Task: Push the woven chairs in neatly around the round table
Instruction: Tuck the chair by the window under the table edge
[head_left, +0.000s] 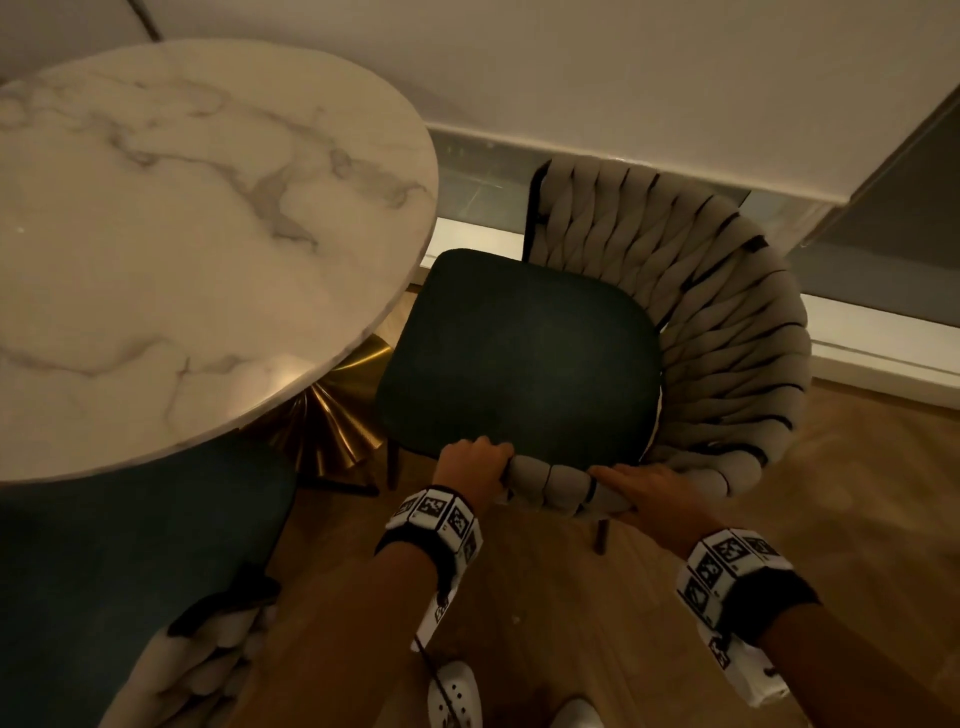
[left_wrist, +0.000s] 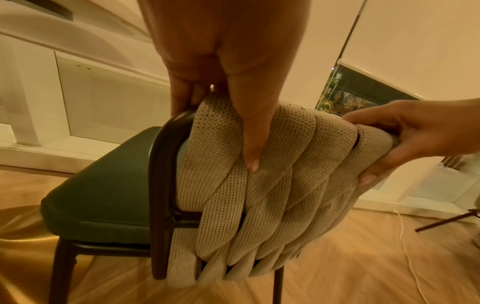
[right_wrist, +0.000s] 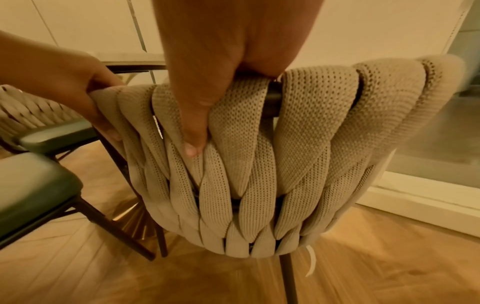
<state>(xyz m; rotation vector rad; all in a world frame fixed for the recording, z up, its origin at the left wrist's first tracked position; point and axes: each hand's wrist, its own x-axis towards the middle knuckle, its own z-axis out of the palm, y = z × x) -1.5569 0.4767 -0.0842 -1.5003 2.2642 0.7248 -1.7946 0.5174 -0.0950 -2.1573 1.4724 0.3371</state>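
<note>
- Head view: nearest us are our 2 wrists with their marker bands, and ahead of them our left hand (head_left: 470, 462) and right hand (head_left: 641, 491), both on the near rim of the woven chair (head_left: 691, 332). The left fingers curl over the rim's end; the right hand lies along the rim, fingers folded over it.
- This chair stands at about 3 o'clock of the round table (head_left: 197, 249), its green seat (head_left: 519, 353) just beside the marble edge, not yet under it, and turned askew. A second chair (head_left: 135, 587) at 6 o'clock has its seat partly under the top.
- Left wrist view: our left hand (left_wrist: 221, 67) clasps the top rail, thumb pressed down the woven back, fingers hooked behind. The right hand (left_wrist: 405, 133) grasps the rail at 3 o'clock.
- Right wrist view: our right hand (right_wrist: 215, 67) grips likewise, thumb down the weave; the left hand (right_wrist: 78, 86) holds at 9 o'clock.
- We judge we are mid-way: 1 chair in hand. Next we should swing the back round to face the table, then slide the seat towards 9 o'clock, watching the gold pedestal (head_left: 332, 415).
</note>
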